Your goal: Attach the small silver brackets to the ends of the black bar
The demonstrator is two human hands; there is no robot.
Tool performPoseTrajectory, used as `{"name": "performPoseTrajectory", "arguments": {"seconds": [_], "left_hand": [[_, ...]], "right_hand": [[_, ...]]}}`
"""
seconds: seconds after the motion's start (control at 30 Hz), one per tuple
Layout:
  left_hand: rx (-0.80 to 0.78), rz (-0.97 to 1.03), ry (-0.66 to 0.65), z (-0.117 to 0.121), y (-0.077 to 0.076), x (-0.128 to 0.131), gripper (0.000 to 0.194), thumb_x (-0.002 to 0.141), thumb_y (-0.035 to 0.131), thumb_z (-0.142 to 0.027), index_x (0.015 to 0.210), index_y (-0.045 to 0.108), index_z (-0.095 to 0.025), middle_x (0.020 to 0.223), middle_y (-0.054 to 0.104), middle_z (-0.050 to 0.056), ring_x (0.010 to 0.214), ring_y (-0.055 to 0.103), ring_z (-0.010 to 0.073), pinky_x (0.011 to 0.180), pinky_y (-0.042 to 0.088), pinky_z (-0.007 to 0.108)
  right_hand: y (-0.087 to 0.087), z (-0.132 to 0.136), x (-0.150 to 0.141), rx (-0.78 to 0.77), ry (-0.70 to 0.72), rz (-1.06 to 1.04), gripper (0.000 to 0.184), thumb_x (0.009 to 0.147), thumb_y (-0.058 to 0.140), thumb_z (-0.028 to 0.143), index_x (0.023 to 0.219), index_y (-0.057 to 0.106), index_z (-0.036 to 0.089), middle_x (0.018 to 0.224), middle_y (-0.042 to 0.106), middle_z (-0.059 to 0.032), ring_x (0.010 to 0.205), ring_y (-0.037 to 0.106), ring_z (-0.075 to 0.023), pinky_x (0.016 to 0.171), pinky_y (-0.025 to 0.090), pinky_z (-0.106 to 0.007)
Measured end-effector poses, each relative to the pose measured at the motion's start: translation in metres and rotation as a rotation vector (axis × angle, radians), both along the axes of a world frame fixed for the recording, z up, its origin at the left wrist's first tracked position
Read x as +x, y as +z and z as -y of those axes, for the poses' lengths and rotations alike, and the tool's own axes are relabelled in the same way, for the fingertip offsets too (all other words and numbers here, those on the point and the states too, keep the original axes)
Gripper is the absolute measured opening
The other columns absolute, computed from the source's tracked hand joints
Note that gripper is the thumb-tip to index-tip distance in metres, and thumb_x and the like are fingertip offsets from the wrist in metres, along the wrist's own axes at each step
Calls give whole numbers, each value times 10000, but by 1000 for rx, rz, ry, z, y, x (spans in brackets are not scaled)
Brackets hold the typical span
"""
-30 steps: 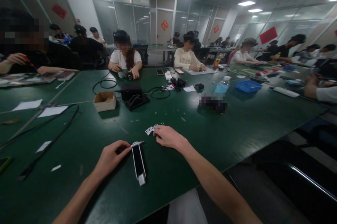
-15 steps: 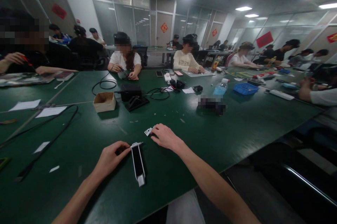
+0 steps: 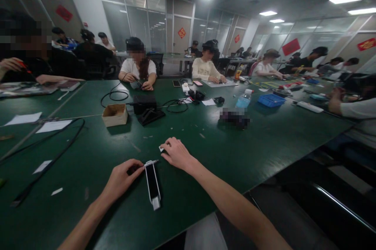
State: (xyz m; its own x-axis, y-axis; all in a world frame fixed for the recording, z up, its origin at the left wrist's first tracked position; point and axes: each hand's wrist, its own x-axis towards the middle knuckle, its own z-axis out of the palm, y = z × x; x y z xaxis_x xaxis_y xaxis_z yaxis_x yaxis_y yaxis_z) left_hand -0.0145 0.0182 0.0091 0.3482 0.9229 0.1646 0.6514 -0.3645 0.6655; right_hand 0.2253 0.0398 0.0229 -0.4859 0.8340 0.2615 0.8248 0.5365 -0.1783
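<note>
My left hand pinches the upper left corner of a long narrow white frame between thumb and index finger. The frame lies on the green table, dark in its middle, with a white block at its near end. From its top a thin metal rod sticks out to the right. Just beyond, my right hand rests low over the table, fingers bent and apart. Under its fingertips the edge of a small white piece shows; the hand hides the rest.
An open cardboard box and a black device on a stand stand farther back. To the right are a water bottle, a blue tray and a blurred-out dark object. Cables and paper lie left. Several people sit around.
My right hand has slid left over the small white pieces, which are now mostly covered. My left hand keeps its pinch on the frame. The view has turned slightly right.
</note>
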Motion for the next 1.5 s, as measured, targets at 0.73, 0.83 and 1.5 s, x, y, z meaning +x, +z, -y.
{"name": "performPoseTrajectory", "arguments": {"seconds": [0.73,0.83,1.5], "left_hand": [[-6,-29,-17,0,-1,-1,340,815,534,-509,874,694,-215,796,713,14,695,649,192,643,510,268],[-3,-35,-26,-1,-4,-3,331,823,533,-501,884,692,-217,800,713,11,700,649,189,648,509,265],[-12,-16,-13,0,-5,-4,294,822,550,-466,931,673,-222,822,700,10,717,636,189,641,509,273]], "right_hand": [[-7,-14,15,-69,-56,4,418,897,506,462,1187,568,167,1164,547,-120,1064,467,-252,882,409,-407],[-7,-14,21,-118,-46,38,358,900,498,398,1150,586,158,1140,556,-117,1025,481,-249,853,427,-396],[-6,-15,23,-178,-97,-22,288,904,493,301,1124,586,141,1083,556,-121,992,509,-229,857,454,-378]]}}
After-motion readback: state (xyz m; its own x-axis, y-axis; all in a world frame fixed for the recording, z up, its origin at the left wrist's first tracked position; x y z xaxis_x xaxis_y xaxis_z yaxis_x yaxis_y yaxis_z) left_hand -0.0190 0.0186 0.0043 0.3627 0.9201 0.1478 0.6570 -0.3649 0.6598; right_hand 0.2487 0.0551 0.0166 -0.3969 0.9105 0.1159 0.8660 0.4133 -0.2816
